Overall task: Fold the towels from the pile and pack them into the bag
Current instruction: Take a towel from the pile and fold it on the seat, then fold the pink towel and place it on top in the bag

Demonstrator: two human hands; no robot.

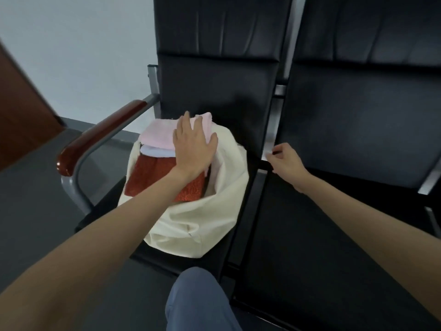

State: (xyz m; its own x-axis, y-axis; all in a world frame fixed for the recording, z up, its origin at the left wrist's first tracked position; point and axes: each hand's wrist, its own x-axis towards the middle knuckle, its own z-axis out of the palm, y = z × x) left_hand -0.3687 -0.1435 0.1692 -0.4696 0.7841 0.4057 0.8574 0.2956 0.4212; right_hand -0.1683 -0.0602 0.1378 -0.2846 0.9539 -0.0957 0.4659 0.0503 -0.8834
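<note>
Pressing pink towel [157,133] into cream bag [214,211], left hand [193,149] flat, right hand [285,161] fingers pinching black strap [266,164]

A black padded seat [238,211] with a wooden armrest [105,137] carries the cream bag [214,220].

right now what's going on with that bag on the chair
A person is packing folded towels into a cream bag on a black seat. The left hand presses flat on the pink towel, stacked over a white one and a red towel. The right hand pinches the bag's black strap.
</note>
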